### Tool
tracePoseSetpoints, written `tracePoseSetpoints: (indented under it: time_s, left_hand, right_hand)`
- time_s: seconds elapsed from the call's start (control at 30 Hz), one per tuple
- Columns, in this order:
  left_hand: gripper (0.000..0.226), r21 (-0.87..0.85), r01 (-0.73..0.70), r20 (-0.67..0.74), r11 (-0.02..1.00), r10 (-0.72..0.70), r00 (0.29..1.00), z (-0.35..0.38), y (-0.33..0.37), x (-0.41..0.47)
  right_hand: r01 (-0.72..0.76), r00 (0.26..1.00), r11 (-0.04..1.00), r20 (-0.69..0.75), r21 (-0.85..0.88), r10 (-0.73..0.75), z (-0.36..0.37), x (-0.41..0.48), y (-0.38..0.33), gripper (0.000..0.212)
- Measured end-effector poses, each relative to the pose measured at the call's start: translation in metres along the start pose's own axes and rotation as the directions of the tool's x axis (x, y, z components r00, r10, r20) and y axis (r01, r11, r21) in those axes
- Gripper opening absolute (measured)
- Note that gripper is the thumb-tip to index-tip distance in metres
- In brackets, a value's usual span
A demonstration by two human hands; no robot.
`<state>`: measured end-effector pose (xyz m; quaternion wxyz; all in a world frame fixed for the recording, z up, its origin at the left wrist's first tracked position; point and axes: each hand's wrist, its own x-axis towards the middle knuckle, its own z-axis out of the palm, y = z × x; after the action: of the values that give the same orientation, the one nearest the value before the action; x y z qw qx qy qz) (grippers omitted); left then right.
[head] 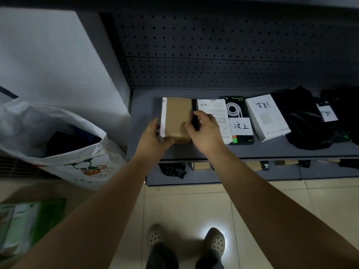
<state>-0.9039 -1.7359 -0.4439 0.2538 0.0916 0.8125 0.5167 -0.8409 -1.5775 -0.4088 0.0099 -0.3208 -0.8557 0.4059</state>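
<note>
Grips both on brown box (pixel 176 117): left grip (pixel 153 134) wraps near-left corner, right grip (pixel 206 131) curls over right edge. Box at far left of row on shelf (pixel 143 113), just beside white printed box (pixel 219 113).

Tip imo: keep both sides held, set it down flat, nudge square to neighbour, don't bump row.

Count:
- brown box x1
- white printed box x1
- black coil box (pixel 236 109) x1
- white handwritten box (pixel 268 117) x1
- black bags (pixel 303 121) x2, I think
- white sack (pixel 58 133) x1
</note>
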Motion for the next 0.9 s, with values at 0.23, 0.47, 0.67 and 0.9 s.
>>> tracePoseSetpoints:
  time_s: [0.23,0.47,0.67,0.9]
  left_hand:
    - [0.046,-0.091,0.053,-0.030,0.994,-0.056,0.998,-0.007,-0.008,-0.013]
    - [0.032,-0.052,-0.064,-0.061,0.997,0.061,0.996,0.000,0.017,-0.015]
    - [0.036,0.044,0.058,-0.084,0.997,-0.054,0.995,0.015,0.028,-0.011]
    - [0.027,0.079,0.076,-0.085,0.994,-0.069,0.994,0.004,0.025,-0.024]
  right_hand:
    - [-0.086,0.990,0.983,0.128,0.161,0.065,0.020,-0.003,-0.009,0.051]
    - [-0.291,0.935,0.945,0.253,0.151,0.247,-0.009,0.005,-0.010,0.058]
    - [-0.251,0.943,0.951,0.268,0.180,0.198,-0.019,0.004,0.013,0.042]
    - [-0.297,0.935,0.891,0.294,0.343,0.198,-0.003,-0.005,0.015,0.041]
